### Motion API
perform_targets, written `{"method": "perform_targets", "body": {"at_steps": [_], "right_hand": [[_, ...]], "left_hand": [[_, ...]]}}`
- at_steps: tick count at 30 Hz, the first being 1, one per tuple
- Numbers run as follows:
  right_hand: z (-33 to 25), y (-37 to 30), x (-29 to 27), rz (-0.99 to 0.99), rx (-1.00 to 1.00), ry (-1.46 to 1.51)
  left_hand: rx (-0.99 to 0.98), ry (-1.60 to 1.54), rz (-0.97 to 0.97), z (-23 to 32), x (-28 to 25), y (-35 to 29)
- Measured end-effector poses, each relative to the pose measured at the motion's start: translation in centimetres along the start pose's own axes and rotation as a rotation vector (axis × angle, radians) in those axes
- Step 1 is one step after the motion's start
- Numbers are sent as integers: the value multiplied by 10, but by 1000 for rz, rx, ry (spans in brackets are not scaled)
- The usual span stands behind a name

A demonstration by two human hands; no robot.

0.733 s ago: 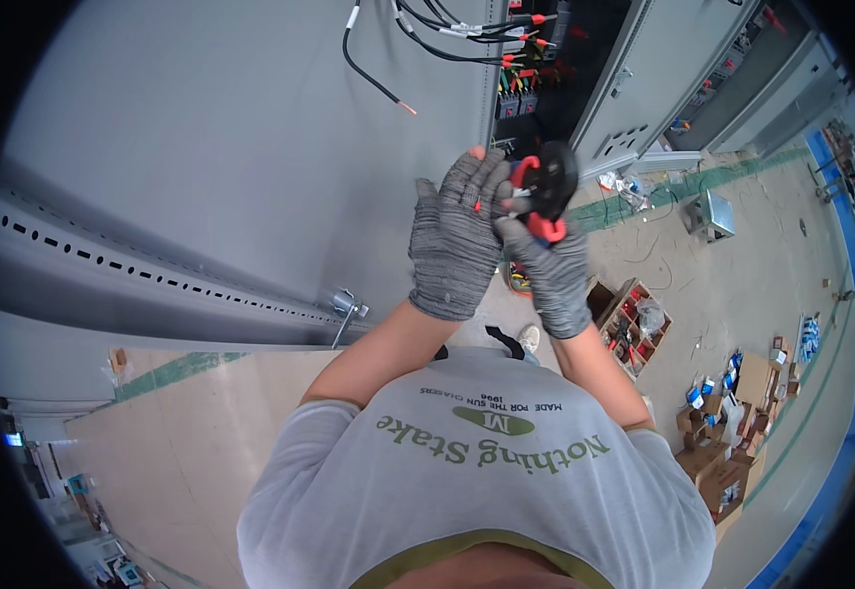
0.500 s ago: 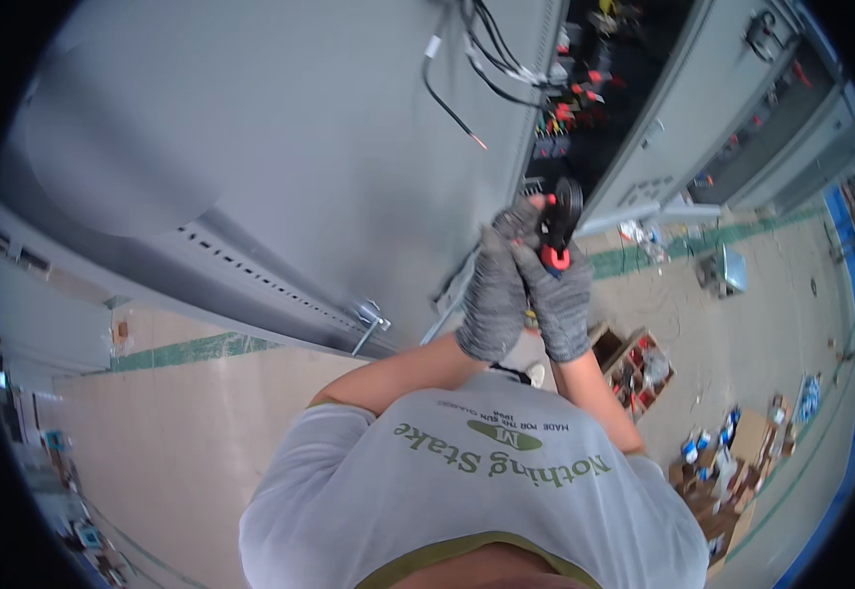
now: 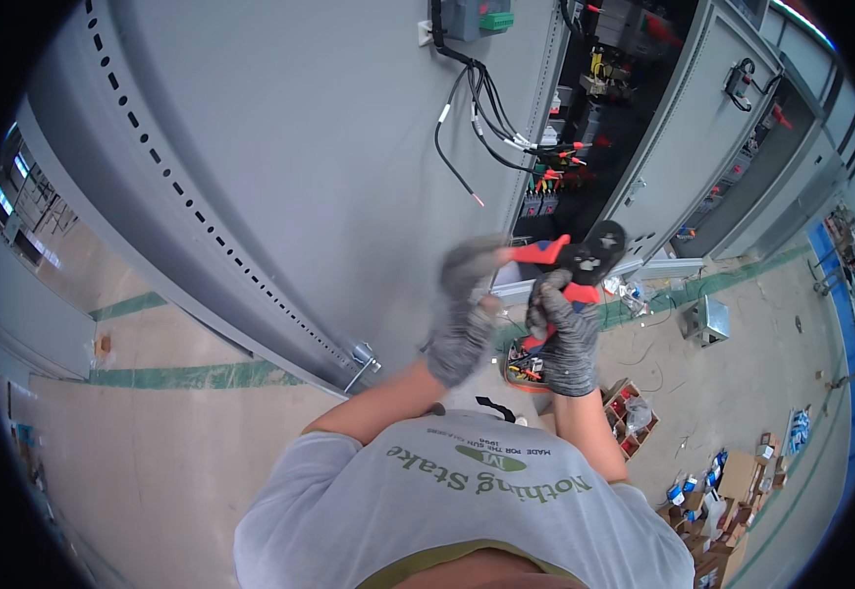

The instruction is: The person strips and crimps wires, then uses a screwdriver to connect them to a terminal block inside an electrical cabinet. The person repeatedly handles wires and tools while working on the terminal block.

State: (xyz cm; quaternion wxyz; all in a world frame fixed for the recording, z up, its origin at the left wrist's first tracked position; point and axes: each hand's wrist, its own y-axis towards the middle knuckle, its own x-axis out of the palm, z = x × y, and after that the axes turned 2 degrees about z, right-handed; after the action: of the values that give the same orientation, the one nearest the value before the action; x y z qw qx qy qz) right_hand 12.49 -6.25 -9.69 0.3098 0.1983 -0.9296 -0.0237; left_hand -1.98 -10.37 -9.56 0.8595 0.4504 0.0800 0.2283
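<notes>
Presently, right hand (image 3: 567, 339): wrapped around the lower handle (image 3: 581, 293) of the pliers (image 3: 585, 263) and bearing the tool; a firm hold with the wrist straight should steady the head.
Left hand (image 3: 462, 319): blurred, its fingertips at the end of the upper handle (image 3: 543, 252); whether they grip it, I cannot tell. The palm would do best settled along that handle, away from the hinge.
Handle spread: wide, the upper one reaching left, the lower one slanting down through the right hand; an even squeeze would suit them better than a jerk.
Pliers' place: out in front of the shirt (image 3: 467, 491), below the wires, black head up and to the right; turning the mouth into sight first would help.
Loose wire (image 3: 444, 157): hangs before the grey door (image 3: 349, 147), apart from both hands, bare end down; its strands are best left unbrushed.
Red-tipped wires (image 3: 553, 175): bunched by the door's edge, above the tool; give them room against snagging.
Tool tray (image 3: 519, 382): on the floor beneath the hands; small dropped parts could get lost in it.
</notes>
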Motion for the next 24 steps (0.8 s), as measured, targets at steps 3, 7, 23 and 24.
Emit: {"method": "perform_targets", "body": {"at_steps": [3, 7, 23, 24], "right_hand": [[-30, 5, 6, 17, -228, -4], [-71, 20, 15, 16, -497, -54], [-73, 81, 38, 50, -461, -33], [-74, 80, 39, 47, -438, -42]], "left_hand": [[333, 629, 227, -1, -30, 55], [328, 579, 16, -20, -35, 93], [368, 570, -176, 6, 18, 137], [374, 570, -184, 7, 18, 137]]}}
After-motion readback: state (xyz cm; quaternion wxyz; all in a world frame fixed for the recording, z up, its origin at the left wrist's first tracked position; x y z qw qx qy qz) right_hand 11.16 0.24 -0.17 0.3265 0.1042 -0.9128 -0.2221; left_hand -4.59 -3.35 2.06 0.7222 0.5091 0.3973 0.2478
